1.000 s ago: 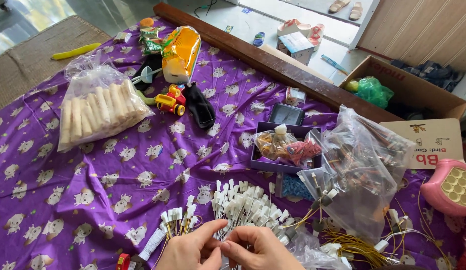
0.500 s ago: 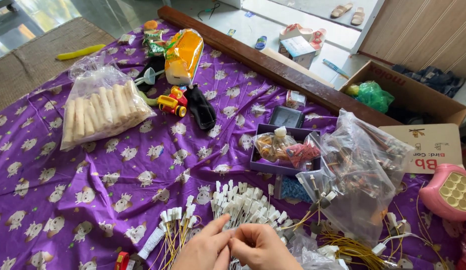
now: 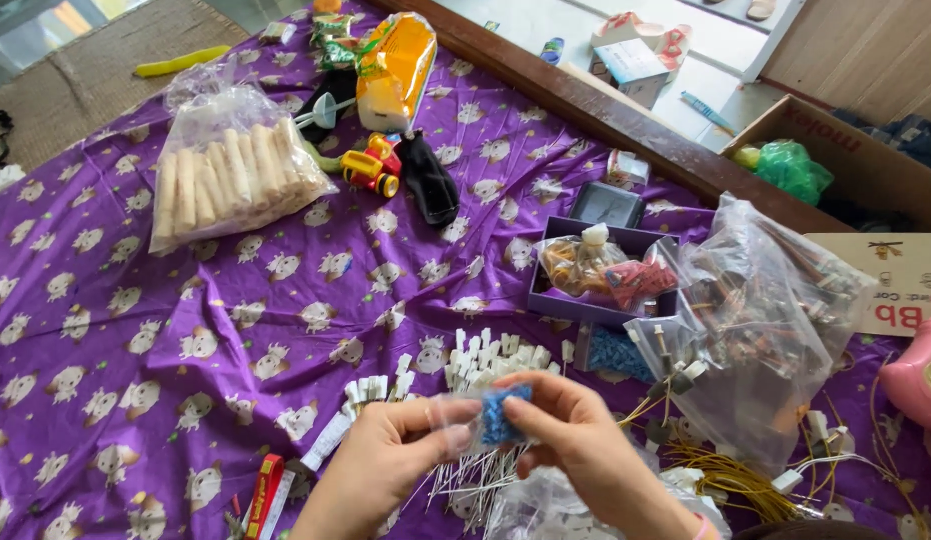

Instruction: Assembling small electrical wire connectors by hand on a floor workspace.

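Note:
My left hand [image 3: 391, 465] and my right hand [image 3: 576, 440] meet low in the middle of the view, both pinching a small clear plastic bag of tiny blue pieces [image 3: 494, 417]. Right under the hands lies a heap of thin wires with white tips [image 3: 476, 365] on the purple patterned cloth [image 3: 186, 330]. A second small bag of blue pieces [image 3: 614, 353] lies just beyond my right hand.
A big clear bag of wired parts [image 3: 766, 310] sits to the right, next to a purple tray with small bags [image 3: 601, 275]. Farther back lie a bag of pale sticks [image 3: 226, 180], a toy car [image 3: 371, 168], an orange packet [image 3: 396, 65] and a cardboard box [image 3: 846, 160]. A pink object [image 3: 921, 375] is at the right edge.
Both hands have risen from the wire heap, and now hold a small bag of blue pieces between them. The view has shifted slightly closer.

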